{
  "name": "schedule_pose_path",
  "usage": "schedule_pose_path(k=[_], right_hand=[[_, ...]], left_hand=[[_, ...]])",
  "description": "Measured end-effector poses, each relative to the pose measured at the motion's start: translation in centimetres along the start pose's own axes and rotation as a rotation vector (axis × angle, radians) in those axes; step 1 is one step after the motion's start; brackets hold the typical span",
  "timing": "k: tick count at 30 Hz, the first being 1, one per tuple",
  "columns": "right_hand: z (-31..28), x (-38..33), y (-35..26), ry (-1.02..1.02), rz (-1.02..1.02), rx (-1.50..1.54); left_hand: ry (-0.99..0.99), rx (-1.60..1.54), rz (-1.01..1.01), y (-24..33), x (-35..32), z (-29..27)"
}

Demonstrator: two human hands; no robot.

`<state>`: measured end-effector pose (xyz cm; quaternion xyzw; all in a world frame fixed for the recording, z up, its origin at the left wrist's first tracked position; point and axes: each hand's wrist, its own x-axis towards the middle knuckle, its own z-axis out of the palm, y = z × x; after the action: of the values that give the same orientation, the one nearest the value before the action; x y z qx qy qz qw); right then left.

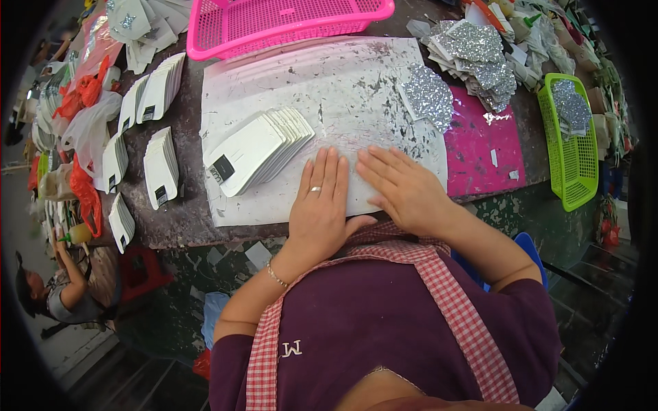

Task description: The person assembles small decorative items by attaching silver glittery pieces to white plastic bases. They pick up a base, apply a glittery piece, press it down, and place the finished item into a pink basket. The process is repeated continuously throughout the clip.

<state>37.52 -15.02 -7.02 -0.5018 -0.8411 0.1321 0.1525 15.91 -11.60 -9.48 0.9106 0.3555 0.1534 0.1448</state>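
Left hand (320, 209) and right hand (403, 188) press flat, fingers together, on white board (329, 89); fanned white cards (257, 147) done, glitter pieces (473, 58) remaining.

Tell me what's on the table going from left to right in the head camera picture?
Small stacks of white cards → fanned white cards → left hand → right hand → silver glitter shape → pink mat → green basket.

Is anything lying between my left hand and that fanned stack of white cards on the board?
Nothing visible. The left hand lies flat on the white board, and only bare board separates it from the fanned white cards just up-left.
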Motion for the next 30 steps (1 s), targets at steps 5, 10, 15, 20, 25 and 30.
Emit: schedule_pose_path(k=[5, 10, 15, 20, 25, 30], right_hand=[[2.1, 4.2, 3.6, 0.120, 0.033, -0.167], [2.5, 12.6, 6.7, 0.165, -0.107, -0.231], [3.0, 14.7, 5.9, 0.075, -0.141, -0.221], [0.4, 7.2, 2.9, -0.049, -0.110, -0.128], [-0.3, 1.8, 2.6, -0.101, -0.167, 0.193], [-1.9, 0.9, 3.1, -0.101, 0.145, 0.798]], left_hand=[[-0.072, 0.046, 0.010, 0.2, 3.5, -0.2], [-0.067, 0.016, 0.095, -0.5, 3.0, -0.1], [-0.118, 0.003, 0.142, -0.1, 1.0, -0.9], [-0.114, -0.074, 0.150, 0.0, -2.5, -1.0], [-0.003, -0.275, 0.164, -2.0, -2.0, -0.5], [0.163, -0.249, 0.013, -0.6, 4.4, -0.2]])
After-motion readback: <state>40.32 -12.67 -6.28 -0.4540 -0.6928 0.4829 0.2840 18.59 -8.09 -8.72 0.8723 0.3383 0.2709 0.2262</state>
